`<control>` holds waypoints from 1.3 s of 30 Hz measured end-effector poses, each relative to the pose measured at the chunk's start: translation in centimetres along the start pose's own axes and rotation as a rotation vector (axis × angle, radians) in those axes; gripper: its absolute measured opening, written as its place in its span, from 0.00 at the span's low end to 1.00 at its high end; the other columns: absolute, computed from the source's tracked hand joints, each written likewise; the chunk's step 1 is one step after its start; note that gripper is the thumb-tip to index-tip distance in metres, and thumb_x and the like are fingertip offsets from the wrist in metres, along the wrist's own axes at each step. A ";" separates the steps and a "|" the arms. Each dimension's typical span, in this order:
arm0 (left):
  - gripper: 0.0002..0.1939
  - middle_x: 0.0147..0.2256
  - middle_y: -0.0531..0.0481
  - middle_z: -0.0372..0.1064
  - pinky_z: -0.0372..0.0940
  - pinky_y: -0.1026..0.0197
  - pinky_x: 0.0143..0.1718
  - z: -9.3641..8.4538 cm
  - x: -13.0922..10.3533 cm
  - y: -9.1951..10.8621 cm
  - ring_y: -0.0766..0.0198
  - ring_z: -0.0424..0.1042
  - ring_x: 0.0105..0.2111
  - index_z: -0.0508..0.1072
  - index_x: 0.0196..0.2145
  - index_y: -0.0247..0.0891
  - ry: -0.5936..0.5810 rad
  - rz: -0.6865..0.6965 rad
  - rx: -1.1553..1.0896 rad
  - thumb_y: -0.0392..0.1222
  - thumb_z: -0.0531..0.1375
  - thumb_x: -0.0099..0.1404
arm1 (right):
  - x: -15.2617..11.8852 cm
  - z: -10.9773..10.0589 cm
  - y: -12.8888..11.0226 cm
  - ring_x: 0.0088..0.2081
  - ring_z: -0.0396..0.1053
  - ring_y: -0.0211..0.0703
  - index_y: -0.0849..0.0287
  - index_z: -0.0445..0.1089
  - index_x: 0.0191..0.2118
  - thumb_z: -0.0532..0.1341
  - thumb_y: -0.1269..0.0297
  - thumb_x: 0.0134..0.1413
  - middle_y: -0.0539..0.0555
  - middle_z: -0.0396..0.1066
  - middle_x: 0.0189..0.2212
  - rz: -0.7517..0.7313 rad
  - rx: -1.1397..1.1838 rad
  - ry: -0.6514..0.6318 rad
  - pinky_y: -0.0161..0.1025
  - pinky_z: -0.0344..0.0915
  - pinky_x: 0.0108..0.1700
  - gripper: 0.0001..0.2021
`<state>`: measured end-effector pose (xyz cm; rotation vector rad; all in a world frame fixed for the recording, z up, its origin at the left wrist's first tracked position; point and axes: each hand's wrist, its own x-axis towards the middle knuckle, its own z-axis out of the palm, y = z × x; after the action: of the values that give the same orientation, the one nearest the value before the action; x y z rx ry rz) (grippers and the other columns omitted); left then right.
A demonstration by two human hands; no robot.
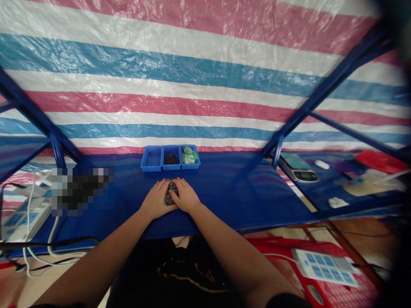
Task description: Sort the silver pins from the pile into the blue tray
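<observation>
A heap of small dark and silvery screws (171, 193) sits at the middle of the blue table, encircled by both hands. My left hand (157, 200) is cupped along the heap's left side with its fingers curved round it. From the other side my right hand (187, 196) closes in, its thumb lying over the screws. The hands meet at the near edge of the heap, and their palms hide its underside. Just beyond them stand three joined blue bins: the left bin (152, 160) is empty, the middle one holds dark screws (171, 158), the right one green-white packets (189, 155).
Power strips (24, 218) and cables crowd the left side, near a pixelated dark patch (80, 190). A digital scale (298, 167) stands on the right table. Blue frame posts (278, 152) rise at both sides. Below right, another power strip (326, 267) rests on a red surface.
</observation>
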<state>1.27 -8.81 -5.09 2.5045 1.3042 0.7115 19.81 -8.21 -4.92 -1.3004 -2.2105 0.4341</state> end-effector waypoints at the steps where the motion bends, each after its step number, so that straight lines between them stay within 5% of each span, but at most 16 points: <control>1: 0.46 0.61 0.34 0.64 0.55 0.38 0.67 -0.1 0.0 0.1 0.41 0.61 0.65 0.60 0.65 0.35 0.004 0.002 -0.004 0.62 0.67 0.56 | 0.0 -0.1 0.0 0.67 0.60 0.54 0.64 0.64 0.63 0.56 0.61 0.66 0.64 0.68 0.60 -0.003 0.007 0.003 0.54 0.51 0.71 0.24; 8: 0.47 0.66 0.31 0.57 0.55 0.40 0.68 -0.3 -0.1 0.3 0.42 0.58 0.66 0.58 0.66 0.34 0.019 -0.007 0.001 0.61 0.66 0.57 | -0.2 -0.2 -0.2 0.67 0.58 0.54 0.64 0.66 0.61 0.60 0.61 0.62 0.65 0.66 0.61 0.003 0.070 0.060 0.52 0.54 0.70 0.24; 11: 0.52 0.69 0.31 0.51 0.51 0.38 0.69 -0.1 -0.2 0.1 0.41 0.54 0.69 0.54 0.69 0.34 -0.013 -0.021 0.030 0.65 0.65 0.57 | 0.0 -1.0 0.4 0.67 0.56 0.54 0.61 0.67 0.60 0.61 0.60 0.61 0.64 0.61 0.63 0.022 0.069 0.193 0.52 0.55 0.69 0.23; 16: 0.52 0.68 0.34 0.56 0.48 0.39 0.70 -0.2 -0.1 0.0 0.43 0.54 0.69 0.56 0.68 0.36 -0.044 -0.035 0.024 0.70 0.63 0.57 | 1.2 -4.1 3.5 0.60 0.59 0.58 0.59 0.68 0.59 0.59 0.60 0.63 0.65 0.61 0.57 0.215 -0.109 0.481 0.56 0.56 0.65 0.21; 23: 0.54 0.68 0.33 0.56 0.49 0.38 0.70 -0.4 -0.1 0.1 0.41 0.55 0.69 0.56 0.68 0.36 -0.039 -0.062 -0.021 0.70 0.65 0.54 | 2.7 -6.5 7.6 0.57 0.59 0.62 0.54 0.69 0.56 0.63 0.51 0.59 0.64 0.61 0.56 0.336 -0.299 0.310 0.58 0.61 0.58 0.22; 32: 0.57 0.70 0.30 0.50 0.48 0.37 0.70 -0.5 0.0 0.2 0.39 0.51 0.70 0.55 0.69 0.34 -0.033 -0.077 0.012 0.72 0.65 0.52 | 1.9 -8.6 9.8 0.50 0.63 0.59 0.57 0.69 0.50 0.61 0.51 0.60 0.64 0.65 0.49 0.505 -0.381 0.339 0.53 0.63 0.52 0.19; 36: 0.56 0.69 0.31 0.52 0.45 0.33 0.69 -0.2 0.1 0.0 0.37 0.49 0.71 0.57 0.68 0.36 -0.016 -0.103 0.035 0.73 0.64 0.52 | 1.4 -9.1 8.8 0.55 0.59 0.64 0.61 0.67 0.53 0.63 0.54 0.55 0.68 0.60 0.57 0.466 -0.436 0.428 0.57 0.60 0.55 0.22; 39: 0.55 0.69 0.32 0.53 0.44 0.34 0.70 -0.1 0.2 0.0 0.38 0.52 0.70 0.58 0.68 0.38 -0.020 -0.102 0.032 0.72 0.65 0.52 | 1.7 -9.0 6.4 0.58 0.58 0.64 0.62 0.67 0.54 0.62 0.58 0.57 0.68 0.59 0.58 0.259 -0.419 0.400 0.58 0.56 0.61 0.21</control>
<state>1.31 -8.66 -4.91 2.4432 1.4353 0.6463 28.93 -3.52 -0.55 -1.7260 -1.8554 -0.2036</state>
